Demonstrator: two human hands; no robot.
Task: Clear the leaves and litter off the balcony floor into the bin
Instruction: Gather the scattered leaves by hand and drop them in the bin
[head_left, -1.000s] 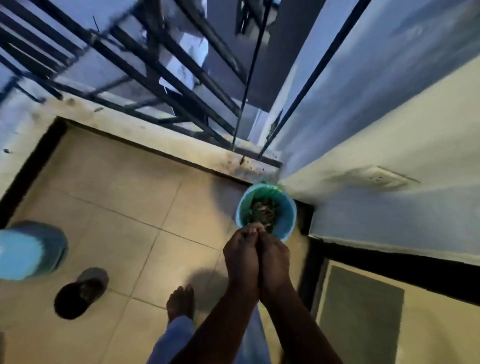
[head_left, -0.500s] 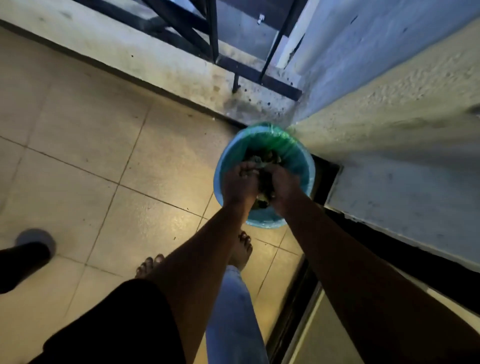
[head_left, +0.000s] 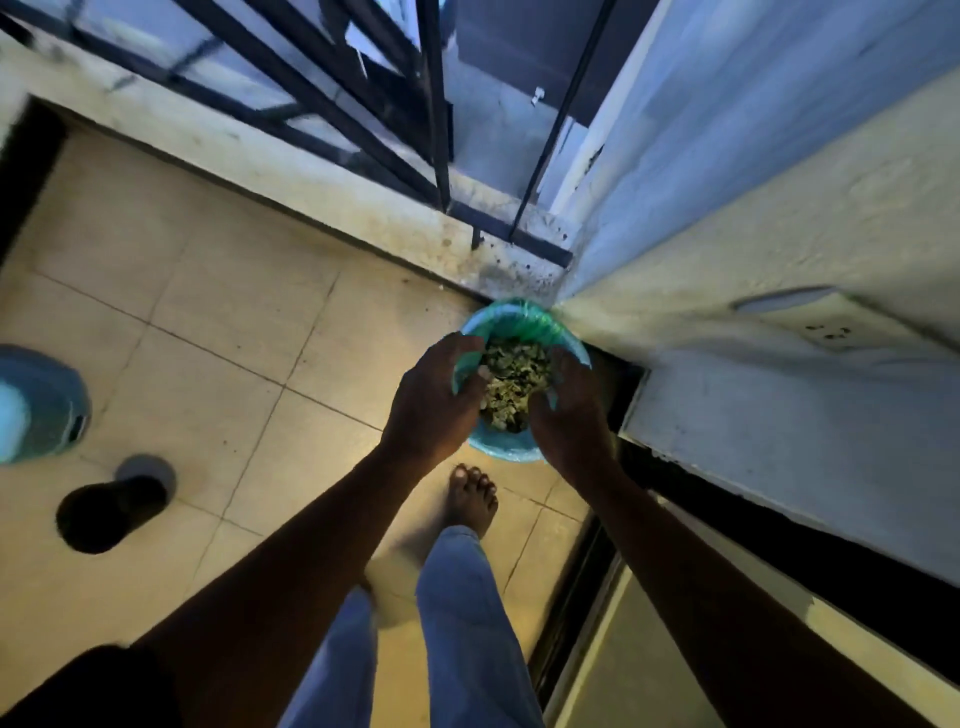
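A: Risks, biggest thing first?

B: Balcony floor (head_left: 208, 364): the tiles in view look swept, so any spill undoes that. The bin (head_left: 519, 316) stands in the far right corner, tight against the wall (head_left: 753, 234) and below the railing (head_left: 436, 104). It is lined and filled well up. My judgement is that a knock from a withdrawing arm could tip it toward the bare foot (head_left: 470, 499) just near it.

A: Hands?

B: Left hand (head_left: 431, 400) is over the near-left rim, right hand (head_left: 566, 415) over the right rim, fingers of both curved downward. I cannot tell whether either grips the rim or only hovers. No leaves seen in them. The leaves (head_left: 514, 382) lie piled inside the bin, between the hands. They look dry and light, so scraps clinging to the palms could drop on the tiles, and a draught through the railing might lift the top layer.

A: Against half a second ago?

B: The view is higher and wider. More railing shows, and the blue container (head_left: 41, 405) at left. The bin is unmoved. The hands were together over the middle and are now parted to the rims, so the pile is exposed.
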